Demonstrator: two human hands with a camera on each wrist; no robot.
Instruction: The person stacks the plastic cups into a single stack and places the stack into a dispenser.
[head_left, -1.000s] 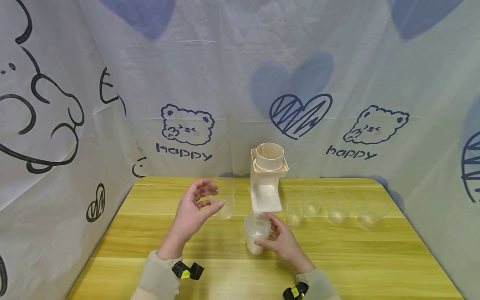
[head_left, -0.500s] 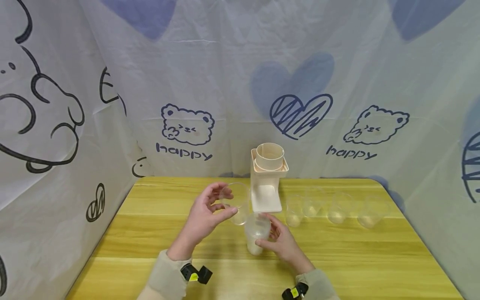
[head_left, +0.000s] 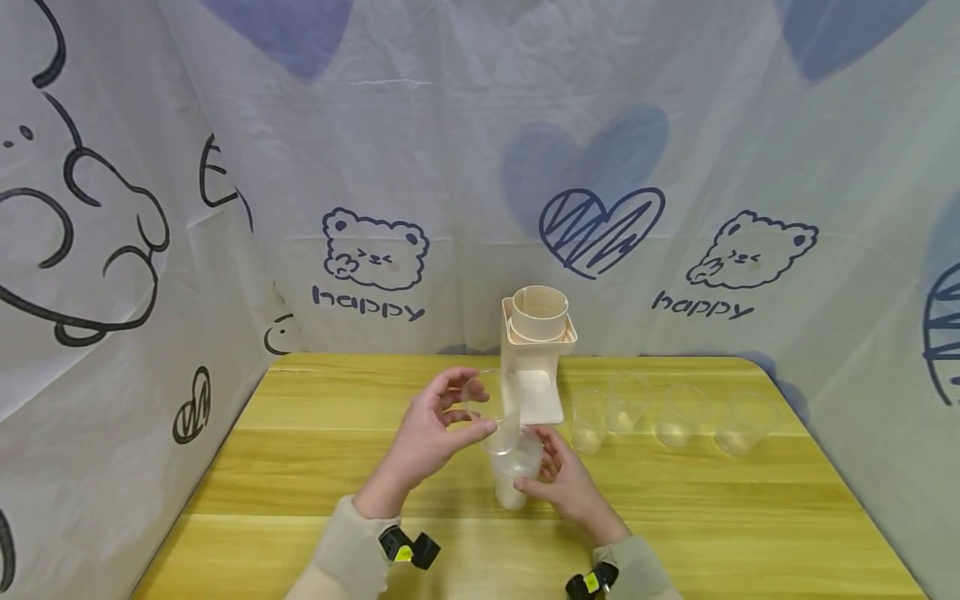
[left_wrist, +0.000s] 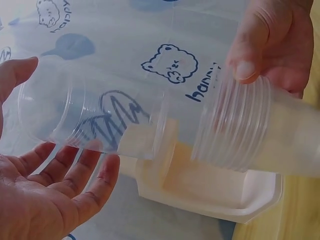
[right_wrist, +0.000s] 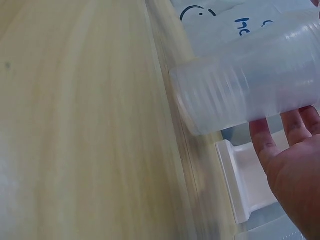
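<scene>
My left hand (head_left: 435, 429) holds a single clear plastic cup (left_wrist: 107, 112), thumb on one side and fingers on the other. That cup hangs just above the stack of nested plastic cups (head_left: 512, 483), base toward the stack's open top. A small gap between the two shows in the left wrist view. My right hand (head_left: 566, 487) grips the stack around its upper part, thumb in front. In the right wrist view the stack (right_wrist: 240, 80) looks cloudy from its layered walls.
Behind the hands stands a cream plastic stand (head_left: 534, 396) with a round cylinder (head_left: 540, 314) on top. Several clear cups (head_left: 672, 421) are lined up on the wooden table (head_left: 675, 533) at the right. A printed cloth (head_left: 480, 167) hangs along the table's back edge.
My left hand has moved right with the clear cup, from left of the stack to over it. The right hand and the stack have hardly moved.
</scene>
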